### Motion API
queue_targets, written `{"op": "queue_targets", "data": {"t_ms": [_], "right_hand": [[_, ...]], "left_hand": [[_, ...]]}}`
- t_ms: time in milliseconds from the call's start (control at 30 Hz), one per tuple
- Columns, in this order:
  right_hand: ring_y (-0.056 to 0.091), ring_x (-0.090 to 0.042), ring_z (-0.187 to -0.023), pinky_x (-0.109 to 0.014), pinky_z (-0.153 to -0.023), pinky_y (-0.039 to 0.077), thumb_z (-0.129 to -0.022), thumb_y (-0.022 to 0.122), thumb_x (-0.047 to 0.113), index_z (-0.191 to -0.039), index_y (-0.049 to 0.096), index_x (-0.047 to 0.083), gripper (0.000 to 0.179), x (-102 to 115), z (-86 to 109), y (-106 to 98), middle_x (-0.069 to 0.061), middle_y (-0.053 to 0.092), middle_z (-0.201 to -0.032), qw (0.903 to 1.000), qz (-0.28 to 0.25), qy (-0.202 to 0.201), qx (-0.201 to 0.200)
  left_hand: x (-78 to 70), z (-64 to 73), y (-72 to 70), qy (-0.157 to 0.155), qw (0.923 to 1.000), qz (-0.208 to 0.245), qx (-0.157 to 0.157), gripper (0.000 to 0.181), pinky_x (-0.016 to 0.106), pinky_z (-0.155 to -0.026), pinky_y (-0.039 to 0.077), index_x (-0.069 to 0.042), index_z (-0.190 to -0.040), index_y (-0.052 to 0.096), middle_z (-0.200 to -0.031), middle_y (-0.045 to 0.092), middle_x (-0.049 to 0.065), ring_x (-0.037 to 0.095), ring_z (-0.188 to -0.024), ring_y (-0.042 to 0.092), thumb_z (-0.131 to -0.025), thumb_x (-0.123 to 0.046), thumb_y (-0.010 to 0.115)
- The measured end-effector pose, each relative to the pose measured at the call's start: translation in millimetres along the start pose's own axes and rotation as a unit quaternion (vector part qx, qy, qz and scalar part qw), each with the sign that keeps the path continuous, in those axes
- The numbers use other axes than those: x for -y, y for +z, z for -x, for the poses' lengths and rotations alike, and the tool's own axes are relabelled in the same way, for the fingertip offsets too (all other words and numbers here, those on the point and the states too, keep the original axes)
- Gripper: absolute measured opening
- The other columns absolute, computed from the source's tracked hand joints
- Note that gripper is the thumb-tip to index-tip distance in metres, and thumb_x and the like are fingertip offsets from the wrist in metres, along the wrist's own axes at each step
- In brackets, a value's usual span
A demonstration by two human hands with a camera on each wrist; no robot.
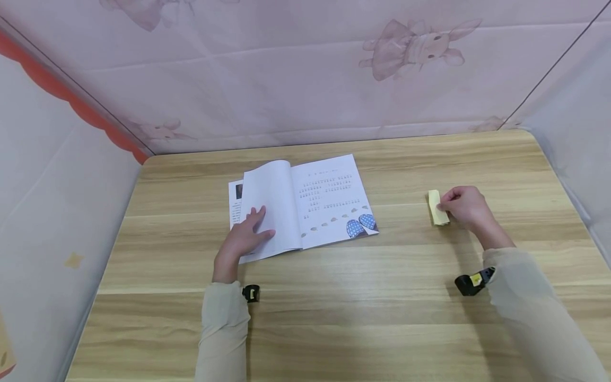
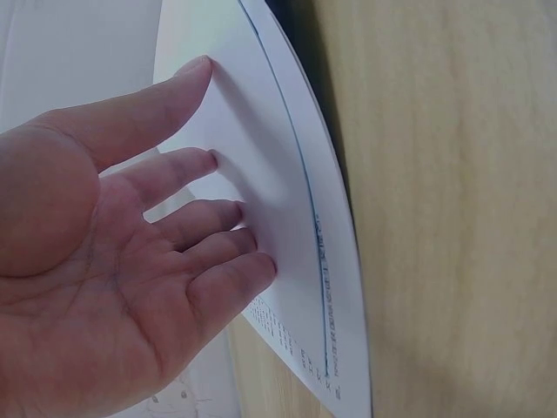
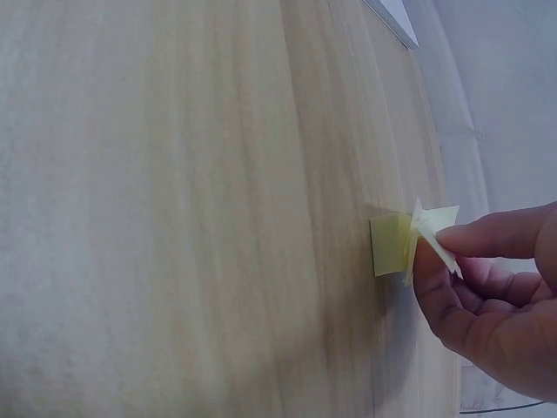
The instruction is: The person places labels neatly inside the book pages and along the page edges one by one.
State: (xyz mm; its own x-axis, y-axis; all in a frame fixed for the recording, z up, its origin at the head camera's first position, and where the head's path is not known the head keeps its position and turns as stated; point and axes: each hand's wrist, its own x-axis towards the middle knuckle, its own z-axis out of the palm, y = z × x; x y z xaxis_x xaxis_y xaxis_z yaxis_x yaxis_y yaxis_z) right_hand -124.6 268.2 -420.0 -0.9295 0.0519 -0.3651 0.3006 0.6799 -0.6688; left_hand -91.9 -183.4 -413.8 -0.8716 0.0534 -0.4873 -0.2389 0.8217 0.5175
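Observation:
An open book [image 1: 329, 193] lies on the wooden table, its right page showing printed text and two blue dotted shapes. My left hand [image 1: 242, 236] rests on the curved blank left page, fingers spread. In the left wrist view the fingertips [image 2: 261, 266] meet the white page [image 2: 270, 174]. To the right of the book, my right hand [image 1: 469, 208] pinches a pale yellow sticky note [image 3: 441, 219] between thumb and index finger. The right wrist view shows more yellow paper [image 3: 388, 247] beside it, close over the table; the curled fingers partly hide the pinched sheet.
The light wooden table [image 1: 343, 318] runs up to a pink fabric wall [image 1: 296, 79] with rabbit prints along its back edge. Pale fabric also hangs at the left and right sides. A black wrist camera [image 1: 470, 284] hangs by the right sleeve, another [image 1: 251, 293] by the left.

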Motion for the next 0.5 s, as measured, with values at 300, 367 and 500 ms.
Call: {"op": "queue_targets", "data": {"t_ms": [300, 367, 500], "right_hand": [[0.044, -0.02, -0.073, -0.027, -0.056, 0.039, -0.082, 0.057, 0.007, -0.09, 0.057, -0.011, 0.02, 0.7, -1.7, -3.3, -0.012, 0.053, -0.084, 0.9999, 0.001, -0.01, 0.001], [0.044, -0.019, -0.07, -0.027, -0.055, 0.038, -0.081, 0.057, 0.006, -0.088, 0.057, -0.011, 0.018, 0.4, -2.3, -4.2, -0.008, 0.053, -0.078, 0.9999, -0.004, -0.012, 0.002], [0.044, -0.019, -0.069, -0.027, -0.055, 0.038, -0.08, 0.057, 0.006, -0.084, 0.057, -0.01, 0.016, 0.6, -2.3, -5.9, -0.004, 0.051, -0.073, 0.9998, -0.014, -0.013, 0.005]], "left_hand": [[0.3, 0.0, 0.2, -0.003, 1.0, -0.002, 0.002, 0.068, 0.051, -0.108, 0.011, -0.015, -0.146, 0.019, -0.151, 0.006, 0.012, 0.03, -0.138, 0.004, -0.09, -0.03, 0.055], [0.4, -0.1, 0.2, -0.004, 1.0, -0.002, 0.003, 0.068, 0.051, -0.108, 0.011, -0.015, -0.146, 0.019, -0.151, 0.005, 0.012, 0.03, -0.138, 0.004, -0.09, -0.03, 0.055], [0.7, -0.2, 0.3, -0.003, 1.0, -0.002, 0.001, 0.068, 0.051, -0.108, 0.011, -0.016, -0.146, 0.019, -0.151, 0.006, 0.011, 0.03, -0.138, 0.004, -0.09, -0.031, 0.055]]}}
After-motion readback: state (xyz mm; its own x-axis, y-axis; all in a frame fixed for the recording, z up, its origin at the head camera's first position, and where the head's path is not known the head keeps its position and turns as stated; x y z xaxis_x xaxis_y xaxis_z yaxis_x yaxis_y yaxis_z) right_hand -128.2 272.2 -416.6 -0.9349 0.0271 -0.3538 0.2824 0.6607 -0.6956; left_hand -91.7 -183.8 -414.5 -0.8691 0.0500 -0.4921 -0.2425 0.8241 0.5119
